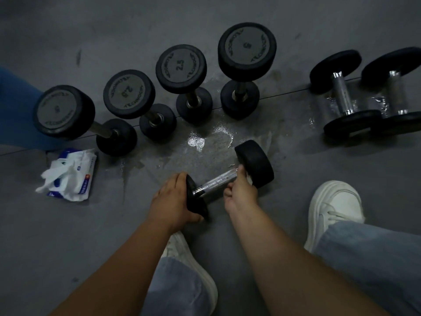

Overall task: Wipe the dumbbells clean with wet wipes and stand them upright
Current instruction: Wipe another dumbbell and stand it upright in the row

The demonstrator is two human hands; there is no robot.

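A small black dumbbell (218, 180) lies on its side on the grey floor in front of me. My left hand (173, 201) grips its near black head. My right hand (239, 192) presses a white wet wipe (249, 179) against the knurled steel handle by the far head. Several black dumbbells (181, 65) stand upright in a row behind it. Two more dumbbells (341, 94) lie on their sides at the right. An open pack of wet wipes (70, 176) lies on the floor at the left.
Wet patches (205, 137) shine on the floor between the row and the dumbbell I hold. My white shoes (335, 206) and jeans legs are at the bottom. A blue-clad leg (16, 106) of another person is at the left edge.
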